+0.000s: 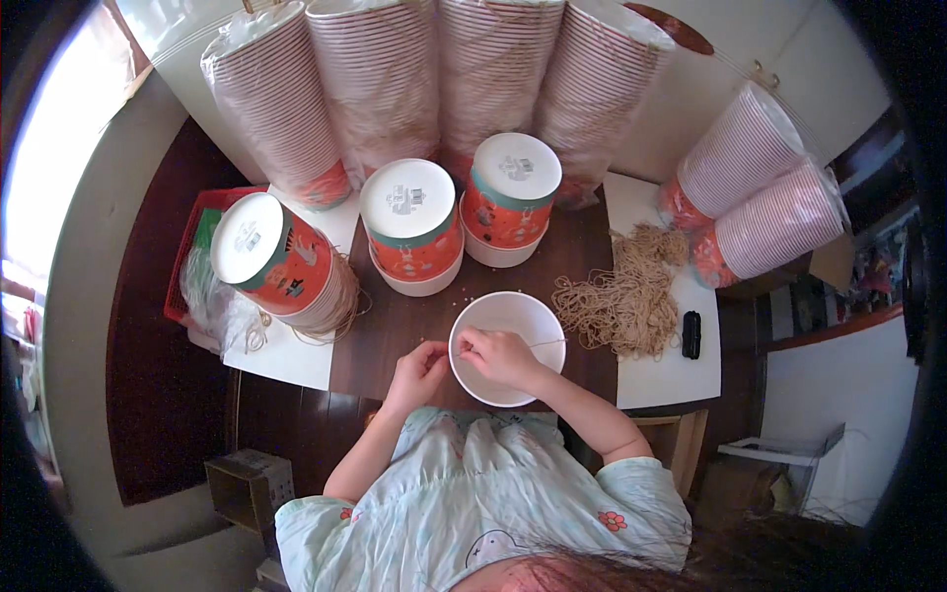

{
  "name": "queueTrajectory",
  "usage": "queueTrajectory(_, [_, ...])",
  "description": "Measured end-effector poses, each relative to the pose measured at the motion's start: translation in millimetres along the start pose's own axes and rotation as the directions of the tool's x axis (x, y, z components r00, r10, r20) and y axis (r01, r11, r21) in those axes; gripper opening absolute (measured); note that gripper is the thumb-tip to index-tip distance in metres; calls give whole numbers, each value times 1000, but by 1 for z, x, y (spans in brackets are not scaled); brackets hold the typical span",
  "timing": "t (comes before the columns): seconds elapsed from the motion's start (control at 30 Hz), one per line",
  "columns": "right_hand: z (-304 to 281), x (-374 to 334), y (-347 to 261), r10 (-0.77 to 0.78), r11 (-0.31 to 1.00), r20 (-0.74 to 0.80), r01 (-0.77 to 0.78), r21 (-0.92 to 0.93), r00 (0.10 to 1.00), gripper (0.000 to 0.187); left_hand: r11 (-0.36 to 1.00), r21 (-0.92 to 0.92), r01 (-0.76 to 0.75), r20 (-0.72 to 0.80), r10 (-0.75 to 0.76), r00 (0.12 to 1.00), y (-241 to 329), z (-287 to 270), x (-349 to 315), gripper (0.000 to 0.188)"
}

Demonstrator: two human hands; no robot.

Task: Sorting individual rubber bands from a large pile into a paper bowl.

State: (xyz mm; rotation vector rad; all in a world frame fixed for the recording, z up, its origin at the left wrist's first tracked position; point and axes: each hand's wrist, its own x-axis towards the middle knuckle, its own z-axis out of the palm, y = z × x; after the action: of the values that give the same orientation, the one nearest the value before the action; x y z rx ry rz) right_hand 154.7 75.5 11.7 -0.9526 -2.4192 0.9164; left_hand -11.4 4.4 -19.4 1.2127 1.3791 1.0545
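Note:
A white paper bucket (513,392) stands mouth up on the table in front of me. My right hand (498,357) reaches over its rim, fingers pinched together at the inner left wall. A thin string (548,342) runs from this hand to the right across the bucket's mouth. Against the outer left side of the bucket is my left hand (419,375), its fingers closed near the rim; what they pinch is too small to make out. To the right lies a tangled heap of tan string (631,296).
Upside-down orange and green buckets (412,222) stand beyond my hands, with a taller stack (286,259) wrapped in string at left. Tall plastic-wrapped bucket stacks (375,89) line the back, more (774,222) at right. A black object (692,335) lies on white board.

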Motion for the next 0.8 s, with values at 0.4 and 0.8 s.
queueTrajectory(0.4, [0, 2, -3, -4, 998, 50, 1, 64, 999, 11, 936, 331, -119, -45, 142, 989, 21, 4, -7, 16])
queueTrajectory(0.8, [-7, -1, 0, 45, 998, 89, -40, -57, 995, 22, 778, -594, 205, 104, -179, 978, 11, -26, 0, 2])
